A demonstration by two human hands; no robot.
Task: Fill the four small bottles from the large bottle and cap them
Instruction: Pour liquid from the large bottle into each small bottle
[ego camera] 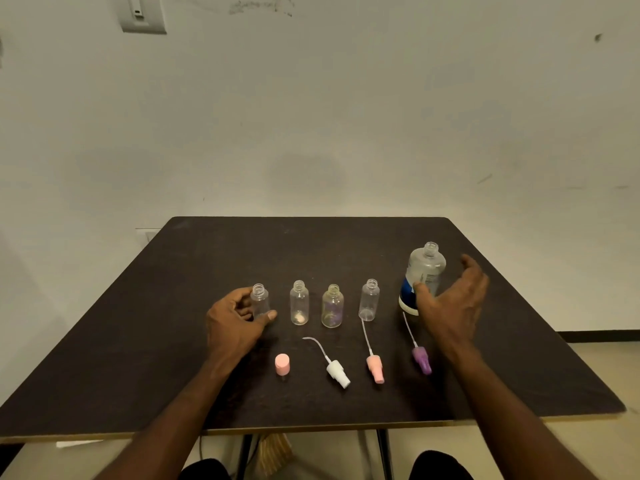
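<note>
- Large bottle (425, 271), uncapped, likely slippery; grip mid-body, where right hand (450, 303) spreads unclenched beside it.
- Left hand (235, 318) clasps light leftmost small bottle (259, 301), farthest from it.

A dark, matte table (242, 258) with rounded far corners and a pale edge band carries all items. Four small clear bottles (299, 303) stand upright and uncapped in a row across its middle. The large bottle (424, 268), also uncapped, stands upright at the row's right end. Nearer the front edge lie a pink cap (282, 364), a white spray top (336, 371), a pink spray top (375, 368) and a purple spray top (421, 359), each apart.
</note>
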